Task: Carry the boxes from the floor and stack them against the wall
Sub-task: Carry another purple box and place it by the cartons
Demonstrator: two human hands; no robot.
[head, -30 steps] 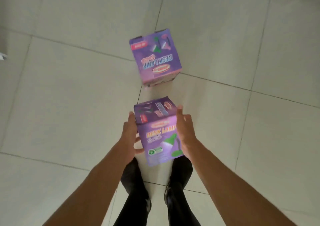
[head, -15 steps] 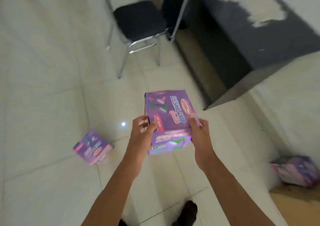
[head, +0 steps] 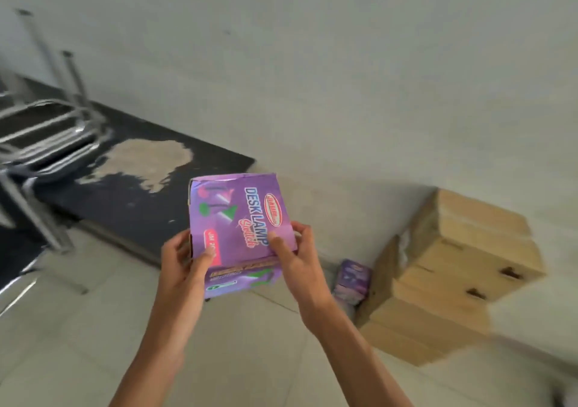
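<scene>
Head view | left hand [head: 181, 258] and right hand [head: 292, 252] both grip purple lamp box [head: 237, 219], mid-carry; one purple box [head: 353, 277] already at wall [head: 344, 78]; stacking remains

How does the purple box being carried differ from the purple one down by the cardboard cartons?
The carried purple box is in the air, gripped by the left hand and right hand; the small purple box sits on the floor beside the brown cartons at the wall. The carried one's "DESK LAMP" print reads clearly; the floor one is blurred and unreadable. It also looks smaller, being farther off. Both share the purple packaging.
</scene>
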